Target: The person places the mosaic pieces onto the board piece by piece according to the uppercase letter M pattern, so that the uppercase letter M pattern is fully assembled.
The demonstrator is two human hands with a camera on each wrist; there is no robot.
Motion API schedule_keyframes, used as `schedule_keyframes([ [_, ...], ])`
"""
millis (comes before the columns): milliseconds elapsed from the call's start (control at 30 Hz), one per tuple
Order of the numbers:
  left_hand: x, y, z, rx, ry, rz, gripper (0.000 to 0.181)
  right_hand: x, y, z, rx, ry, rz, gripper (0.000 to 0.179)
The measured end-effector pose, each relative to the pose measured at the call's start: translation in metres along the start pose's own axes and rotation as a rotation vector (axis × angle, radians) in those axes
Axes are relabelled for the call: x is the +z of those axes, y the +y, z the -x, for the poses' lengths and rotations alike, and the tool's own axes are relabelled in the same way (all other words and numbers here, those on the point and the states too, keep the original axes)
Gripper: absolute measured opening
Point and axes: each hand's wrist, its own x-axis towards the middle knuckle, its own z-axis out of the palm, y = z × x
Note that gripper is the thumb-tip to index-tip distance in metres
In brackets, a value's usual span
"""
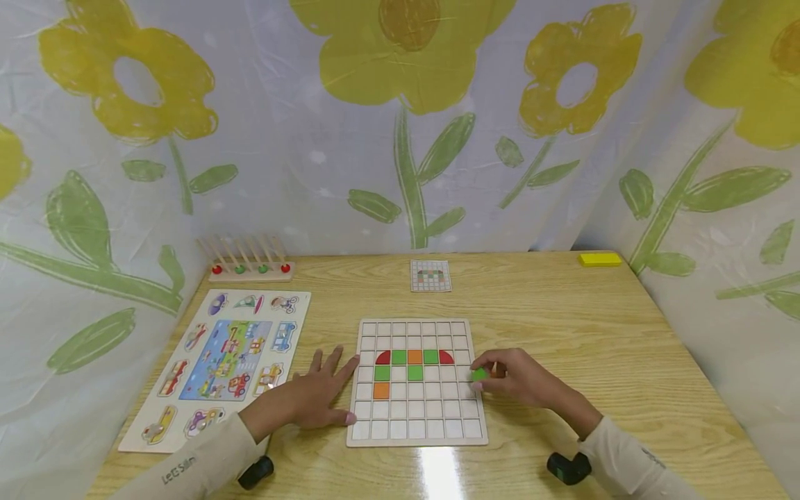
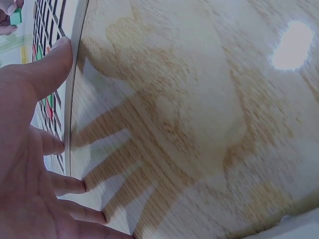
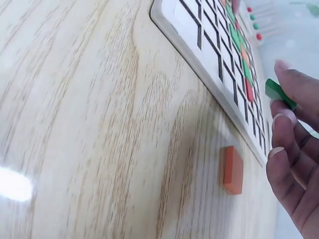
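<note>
A wooden grid board (image 1: 417, 442) lies on the table, with red, green and orange pieces set in some of its upper and middle squares. At its right edge my right hand (image 1: 521, 375) pinches a green block (image 3: 279, 93) between thumb and fingers, held above the board's level. My left hand (image 1: 309, 397) has its fingers spread, with thumb and fingertips at the board's left edge. On the table beside the board's right side lies an orange block (image 3: 233, 170), which the right hand hides in the head view.
A small pattern card (image 1: 430, 276) lies behind the board. To the left is a picture puzzle board (image 1: 225, 361) with vehicle pieces; behind it stands a peg rack (image 1: 250, 275) with red and green beads. A yellow block (image 1: 600, 260) sits at the far right edge.
</note>
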Motion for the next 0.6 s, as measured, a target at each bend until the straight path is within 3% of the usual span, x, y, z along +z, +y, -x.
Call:
schedule_keyframes([
  [600, 0.001, -0.002, -0.001, 0.010, 0.001, 0.000, 0.098, 0.010, -0.005, -0.014, 0.004, -0.032, -0.026, 0.031],
])
